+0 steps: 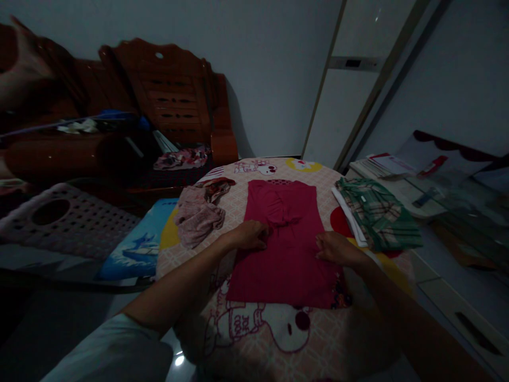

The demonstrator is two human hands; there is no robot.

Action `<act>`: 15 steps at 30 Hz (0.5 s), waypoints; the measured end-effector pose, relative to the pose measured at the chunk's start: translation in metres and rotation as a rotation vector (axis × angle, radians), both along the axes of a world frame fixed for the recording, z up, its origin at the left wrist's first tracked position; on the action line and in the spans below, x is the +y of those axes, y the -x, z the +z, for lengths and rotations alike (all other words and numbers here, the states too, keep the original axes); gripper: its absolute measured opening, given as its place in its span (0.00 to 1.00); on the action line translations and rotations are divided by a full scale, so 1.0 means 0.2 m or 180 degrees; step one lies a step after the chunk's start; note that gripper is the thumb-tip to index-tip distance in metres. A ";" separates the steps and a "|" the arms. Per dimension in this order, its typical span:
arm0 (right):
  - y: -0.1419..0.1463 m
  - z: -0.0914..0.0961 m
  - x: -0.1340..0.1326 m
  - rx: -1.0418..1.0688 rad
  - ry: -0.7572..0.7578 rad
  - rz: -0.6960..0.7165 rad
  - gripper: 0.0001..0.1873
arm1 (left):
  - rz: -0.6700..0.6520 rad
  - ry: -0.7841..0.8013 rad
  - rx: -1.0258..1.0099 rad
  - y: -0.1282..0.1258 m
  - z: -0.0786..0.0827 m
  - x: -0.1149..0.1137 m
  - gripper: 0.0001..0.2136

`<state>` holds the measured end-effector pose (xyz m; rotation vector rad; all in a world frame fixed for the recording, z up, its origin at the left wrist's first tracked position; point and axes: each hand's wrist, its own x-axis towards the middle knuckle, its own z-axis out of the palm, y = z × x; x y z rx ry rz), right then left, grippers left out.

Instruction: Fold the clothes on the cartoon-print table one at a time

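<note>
A magenta top (284,265) lies spread on a round table with a patterned cloth (222,339). Its upper part is bunched in small creases, and a dark floral patch shows at its lower right corner. My left hand (251,235) is closed on the top's fabric near the left edge, fingers curled and thumb toward me. At the right edge, my right hand (333,248) has its fingers bent in, pinching the cloth's side. Between the two hands the fabric lies fairly flat.
Right of the top sit folded green plaid clothes (376,212) over a white folded piece (350,215). A crumpled dusty-pink garment (201,212) lies at left. Beyond are a pink plastic basket (75,223), a wooden bench (167,90) and another person's hand (29,63).
</note>
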<state>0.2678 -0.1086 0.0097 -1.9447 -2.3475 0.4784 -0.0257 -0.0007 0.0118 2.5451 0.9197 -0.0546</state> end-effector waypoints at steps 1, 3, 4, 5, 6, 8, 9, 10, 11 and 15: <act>0.00 0.00 -0.01 0.0041 -0.0002 -0.0056 0.08 | 0.0013 0.0033 -0.0069 0.00 -0.01 0.00 0.12; -0.01 -0.01 -0.03 0.0177 0.0037 -0.0179 0.07 | -0.0057 0.0127 -0.0216 0.01 -0.02 0.00 0.11; -0.01 -0.02 -0.03 0.0263 0.0040 -0.0221 0.07 | -0.0117 0.0177 -0.0286 0.01 -0.02 0.00 0.10; -0.02 -0.02 -0.04 0.0346 0.0035 -0.0255 0.06 | -0.0179 0.0230 -0.0364 0.01 -0.02 0.00 0.09; -0.03 -0.03 -0.04 0.0419 0.0011 -0.0285 0.06 | -0.0227 0.0287 -0.0454 0.01 -0.02 -0.01 0.07; -0.04 -0.01 -0.04 0.0565 -0.0134 -0.0340 0.08 | -0.0282 0.0399 -0.0649 0.02 0.01 -0.02 0.05; -0.04 0.01 -0.03 0.0640 -0.0193 -0.0338 0.09 | -0.0292 0.0450 -0.0752 0.02 0.02 -0.02 0.04; -0.04 0.05 -0.03 0.0716 -0.0197 -0.0287 0.09 | -0.0289 0.0481 -0.0852 0.03 0.05 -0.02 0.04; -0.03 0.08 -0.02 0.0798 -0.0163 -0.0194 0.08 | -0.0265 0.0475 -0.0939 0.03 0.07 -0.01 0.04; -0.02 0.27 0.07 0.1042 -0.0112 0.0120 0.12 | -0.0095 0.0173 -0.1102 0.05 0.19 0.07 0.05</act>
